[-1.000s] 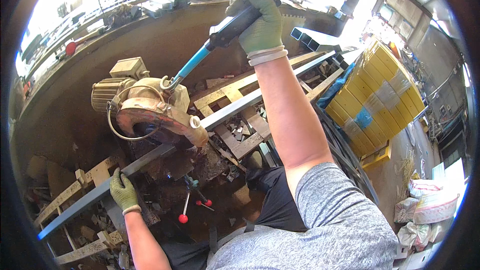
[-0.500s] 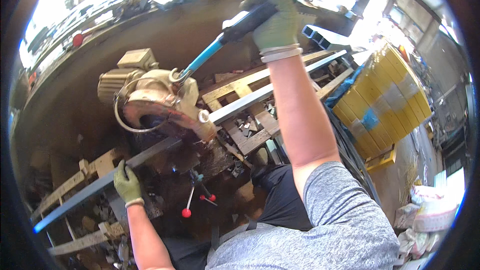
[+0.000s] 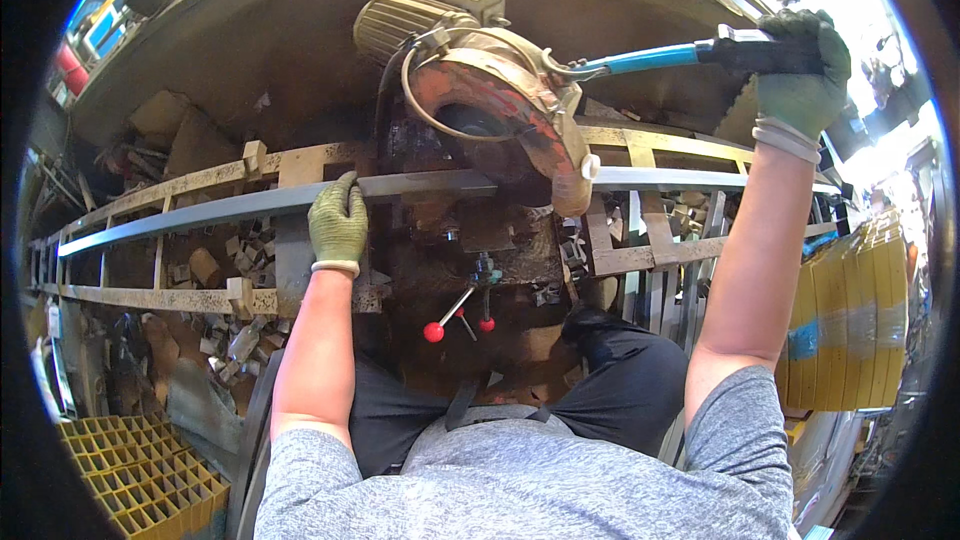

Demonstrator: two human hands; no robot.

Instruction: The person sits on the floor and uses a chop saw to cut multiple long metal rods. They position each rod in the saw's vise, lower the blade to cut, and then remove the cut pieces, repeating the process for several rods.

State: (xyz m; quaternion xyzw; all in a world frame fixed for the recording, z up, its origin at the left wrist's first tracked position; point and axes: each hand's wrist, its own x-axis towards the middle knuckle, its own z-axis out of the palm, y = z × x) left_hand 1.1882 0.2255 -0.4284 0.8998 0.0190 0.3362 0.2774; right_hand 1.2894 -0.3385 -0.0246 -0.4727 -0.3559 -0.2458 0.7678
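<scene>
A chop saw point(image 3: 480, 90) with a ribbed motor and a worn, red-brown blade guard stands in the middle. Its blue lever with a black grip reaches to the upper right, where my gloved right hand point(image 3: 803, 70) is wrapped round the grip. Left of the saw, my gloved left hand point(image 3: 338, 225) holds a long grey metal bar point(image 3: 220, 208), fingers laid over it. That bar runs in under the guard; the blade's contact with it is hidden. Below the saw is a clamp handle with red ball knobs point(image 3: 434, 331).
Slatted frames point(image 3: 200, 297) flank the saw, with small metal offcuts point(image 3: 245, 340) among them. A light metal length point(image 3: 670, 178) lies on the right-hand frame. At the right stands a yellow taped stack point(image 3: 845, 320); at the lower left, a yellow bundle of square tubes point(image 3: 150, 480).
The view has swung and levelled, so the saw sits further right and the bar lies nearly horizontal. Both hands keep their holds on the lever grip and the bar.
</scene>
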